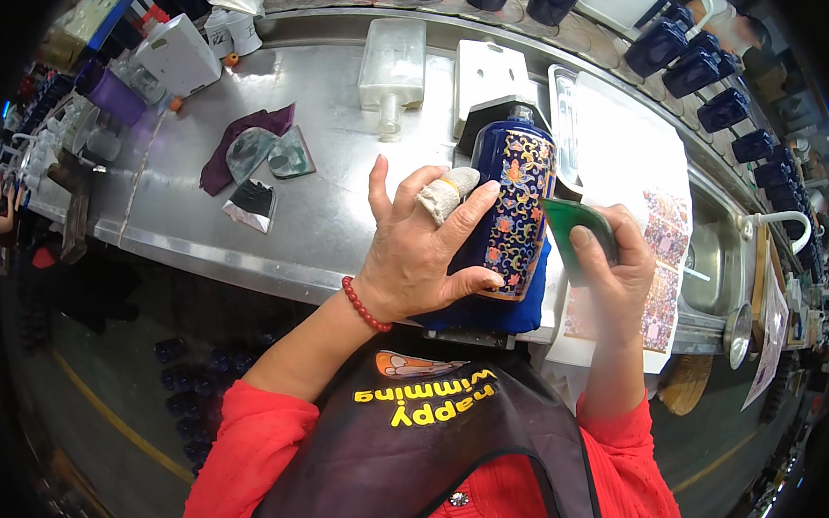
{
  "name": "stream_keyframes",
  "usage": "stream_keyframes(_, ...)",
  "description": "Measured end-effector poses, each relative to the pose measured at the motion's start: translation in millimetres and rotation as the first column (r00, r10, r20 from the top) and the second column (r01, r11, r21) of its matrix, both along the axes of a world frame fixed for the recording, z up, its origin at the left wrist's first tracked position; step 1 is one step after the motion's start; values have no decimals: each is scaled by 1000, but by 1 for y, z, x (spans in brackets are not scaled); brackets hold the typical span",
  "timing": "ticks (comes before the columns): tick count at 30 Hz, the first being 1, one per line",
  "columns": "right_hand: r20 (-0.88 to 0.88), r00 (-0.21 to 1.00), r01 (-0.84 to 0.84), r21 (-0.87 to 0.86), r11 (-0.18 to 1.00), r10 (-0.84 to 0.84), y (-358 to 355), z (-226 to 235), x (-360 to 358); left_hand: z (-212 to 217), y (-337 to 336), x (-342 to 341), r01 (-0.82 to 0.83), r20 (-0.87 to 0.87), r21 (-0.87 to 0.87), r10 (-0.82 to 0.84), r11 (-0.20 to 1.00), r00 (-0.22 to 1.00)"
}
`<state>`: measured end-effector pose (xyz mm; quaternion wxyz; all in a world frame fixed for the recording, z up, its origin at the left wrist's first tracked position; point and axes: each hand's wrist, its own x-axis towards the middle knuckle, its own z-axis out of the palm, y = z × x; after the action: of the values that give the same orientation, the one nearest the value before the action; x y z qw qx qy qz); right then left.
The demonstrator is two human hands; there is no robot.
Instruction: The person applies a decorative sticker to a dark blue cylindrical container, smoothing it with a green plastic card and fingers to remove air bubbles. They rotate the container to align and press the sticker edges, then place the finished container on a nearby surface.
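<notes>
A dark blue glass bottle (488,157) with a patterned floral decal (520,208) lies with its neck pointing away from me, over a blue cloth (496,318). My left hand (411,245) is spread, its thumb and index finger touching the bottle's decorated side. A pale fabric finger cover (443,197) sits on one of its fingers. In my right hand (625,261) is a flat green scraper (573,232), pinched between thumb and fingers. The scraper's edge is close to the decal's right side; whether it touches, I cannot tell.
White paper with printed decals (660,258) lies to the right, beside a sink (711,265) with a tap. A clear bottle (394,66) and a white block (476,65) stand behind. Purple cloth (218,166) and scraper pieces lie left. Blue bottles (657,47) line the far rack.
</notes>
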<state>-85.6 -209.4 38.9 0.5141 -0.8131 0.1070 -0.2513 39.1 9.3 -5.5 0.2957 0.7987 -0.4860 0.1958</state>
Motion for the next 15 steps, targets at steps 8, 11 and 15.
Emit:
stream_keyframes(8,-7,1000,17,32,999,-17,3,4,0,-1,2,4,22,19,22,-23,1000,1000)
stream_keyframes(11,-3,1000,12,36,999,-12,2,4,-2,-2,3,5,33,10,15,-33,999,999)
stream_keyframes(15,25,1000,14,-2,1000,-14,-2,-9,-2,2,10,-2,82,-49,-27,-83,996,995)
